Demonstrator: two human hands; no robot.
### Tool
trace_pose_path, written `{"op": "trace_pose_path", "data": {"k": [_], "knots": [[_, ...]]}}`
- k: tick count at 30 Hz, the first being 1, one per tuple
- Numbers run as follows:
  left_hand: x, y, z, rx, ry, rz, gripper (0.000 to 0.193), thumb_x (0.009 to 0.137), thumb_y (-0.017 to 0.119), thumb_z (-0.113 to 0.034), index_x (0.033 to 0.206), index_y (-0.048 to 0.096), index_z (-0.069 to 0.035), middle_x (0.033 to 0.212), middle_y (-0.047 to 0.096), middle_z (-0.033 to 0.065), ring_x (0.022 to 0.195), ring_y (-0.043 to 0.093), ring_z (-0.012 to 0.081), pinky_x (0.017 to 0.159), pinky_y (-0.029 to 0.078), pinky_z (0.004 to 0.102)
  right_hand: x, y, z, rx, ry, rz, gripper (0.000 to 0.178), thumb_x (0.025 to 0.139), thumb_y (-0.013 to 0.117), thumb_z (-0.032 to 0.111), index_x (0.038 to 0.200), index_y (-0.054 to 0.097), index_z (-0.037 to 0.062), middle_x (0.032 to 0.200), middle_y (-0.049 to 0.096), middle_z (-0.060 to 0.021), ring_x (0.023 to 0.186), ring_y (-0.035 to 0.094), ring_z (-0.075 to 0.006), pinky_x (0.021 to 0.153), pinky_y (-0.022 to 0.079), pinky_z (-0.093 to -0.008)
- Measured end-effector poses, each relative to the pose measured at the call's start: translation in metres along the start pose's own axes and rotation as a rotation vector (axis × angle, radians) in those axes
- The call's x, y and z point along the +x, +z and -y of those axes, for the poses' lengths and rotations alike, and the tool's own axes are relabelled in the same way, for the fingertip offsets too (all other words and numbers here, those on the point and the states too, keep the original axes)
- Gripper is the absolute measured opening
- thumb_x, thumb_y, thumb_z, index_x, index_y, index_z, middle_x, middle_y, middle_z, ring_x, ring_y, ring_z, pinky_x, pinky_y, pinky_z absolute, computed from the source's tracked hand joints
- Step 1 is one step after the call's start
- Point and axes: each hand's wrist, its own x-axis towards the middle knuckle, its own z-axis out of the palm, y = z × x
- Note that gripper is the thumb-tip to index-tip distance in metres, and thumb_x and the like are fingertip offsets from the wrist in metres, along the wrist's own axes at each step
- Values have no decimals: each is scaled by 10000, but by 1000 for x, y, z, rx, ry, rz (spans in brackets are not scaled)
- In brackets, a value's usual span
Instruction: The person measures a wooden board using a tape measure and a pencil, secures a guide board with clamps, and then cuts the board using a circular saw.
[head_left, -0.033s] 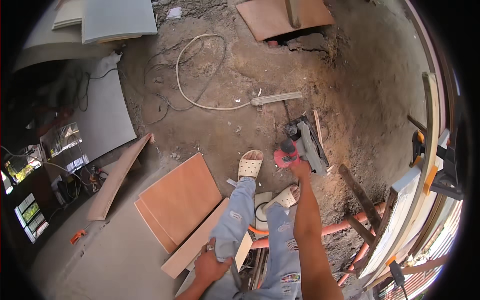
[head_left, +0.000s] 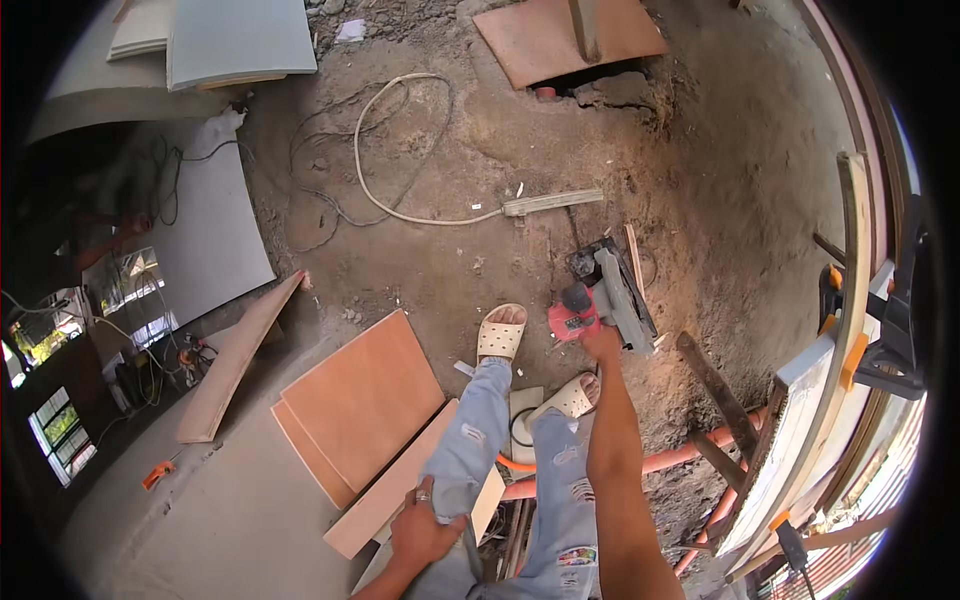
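Head view is showing a dirt floor (head_left: 430, 260) lying open ahead, with plywood sheets (head_left: 365, 395) crowding its left edge and leaning boards (head_left: 850, 330) its right. The right hand (head_left: 601, 343), fingers closed, is gripping a red power saw (head_left: 590, 305) resting on the ground just beyond the sandals. The left hand (head_left: 420, 530) is resting flat on the left thigh, fingers spread.

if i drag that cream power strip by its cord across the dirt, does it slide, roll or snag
The long flat cream power strip would probably slide, not roll: it lies flat on the dirt floor. Its thick cream cord looks floppy, curving in a loose loop, so slack would likely pull out first. It may snag: thin dark cables cross that loop.
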Motion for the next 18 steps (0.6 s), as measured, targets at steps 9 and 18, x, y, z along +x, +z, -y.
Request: {"op": "trace_pose_path", "data": {"k": [9,18], "knots": [[7,-39,-16,98,95,103,943,743,728,-466,1477,346,-14,1287,526,294,1069,624,447,912,511,500,-126,-101,36,96,156,254,478,688,697,370,1031,714,39,974,696,-273,937,675,-421,838,525,-457],[-44,-108,-64,-339,605,-588,566,874,724,-304,1205,552,123,1136,607,283,1077,590,395,938,460,454,-319,-202,119,511,-566,437,553,684,759,329,1098,581,8,932,691,-178,893,682,-348,810,519,-425]]}}
